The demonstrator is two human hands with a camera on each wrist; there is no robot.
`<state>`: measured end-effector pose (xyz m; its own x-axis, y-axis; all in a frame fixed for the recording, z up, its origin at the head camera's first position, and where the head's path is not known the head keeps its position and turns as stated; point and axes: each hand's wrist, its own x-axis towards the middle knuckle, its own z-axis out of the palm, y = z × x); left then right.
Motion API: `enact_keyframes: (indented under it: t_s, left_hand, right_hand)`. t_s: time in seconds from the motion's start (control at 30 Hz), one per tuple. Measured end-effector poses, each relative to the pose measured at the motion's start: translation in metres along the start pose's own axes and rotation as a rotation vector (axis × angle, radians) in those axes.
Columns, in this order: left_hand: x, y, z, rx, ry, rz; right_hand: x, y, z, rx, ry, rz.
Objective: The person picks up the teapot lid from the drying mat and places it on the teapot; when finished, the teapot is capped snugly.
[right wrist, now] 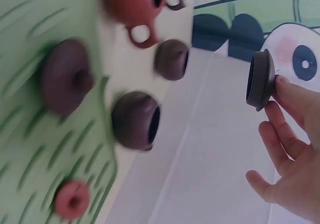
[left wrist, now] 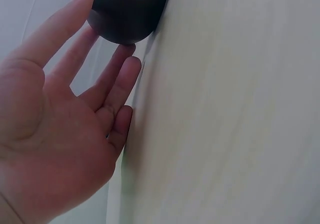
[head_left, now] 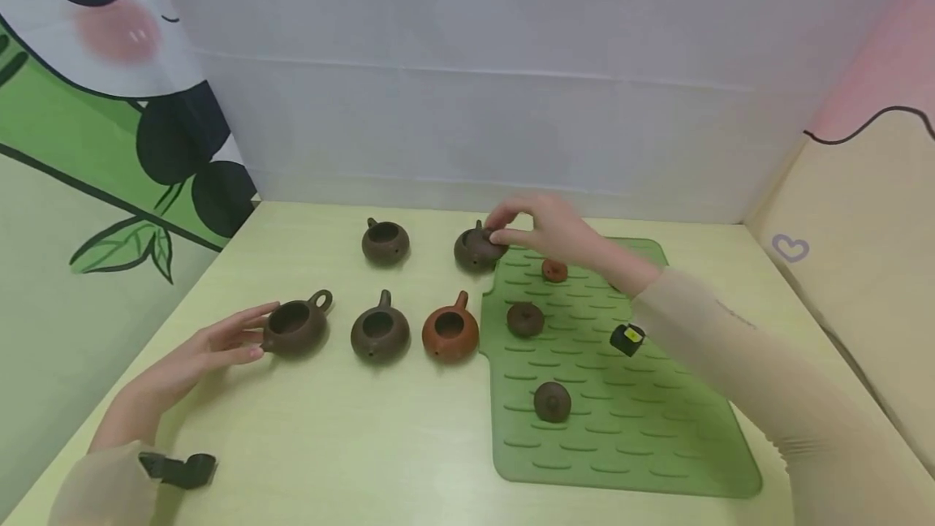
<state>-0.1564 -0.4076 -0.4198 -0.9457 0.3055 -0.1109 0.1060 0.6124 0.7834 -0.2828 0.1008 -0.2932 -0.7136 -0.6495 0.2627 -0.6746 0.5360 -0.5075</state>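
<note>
In the head view my left hand [head_left: 212, 347] holds the spout side of a dark brown teapot [head_left: 295, 329] at the left, thumb and forefinger on either side of it. That pot is lidless, its loop handle pointing away. My right hand [head_left: 551, 227] pinches a dark teapot lid [right wrist: 261, 79] between thumb and fingers, its hollow underside showing in the right wrist view. The hand is over the right side of the back dark teapot [head_left: 473, 254]. Nearby stand a lidless reddish teapot [head_left: 450, 337], a dark brown teapot [head_left: 380, 335] and another at the back [head_left: 385, 244].
A ridged green mat [head_left: 621, 449] covers the table's right part. On it lie a small reddish lid [head_left: 554, 270], a brown lid [head_left: 525, 320] and a dark lid [head_left: 553, 402]. A pale cloth wall [head_left: 467, 136] rises behind the table, with printed panels at both sides.
</note>
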Motion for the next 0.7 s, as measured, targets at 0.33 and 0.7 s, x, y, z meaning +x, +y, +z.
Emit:
enact_keyframes:
  t_s: [0.33, 0.7]
  left_hand:
    - [0.002, -0.003, 0.001, -0.071, -0.015, 0.033]
    - [0.004, -0.003, 0.001, -0.098, -0.02, 0.032]
  right_hand:
    - [0.057, -0.038, 0.038, 0.178, 0.061, -0.073]
    - [0.105, -0.073, 0.108, 0.429, 0.057, -0.068]
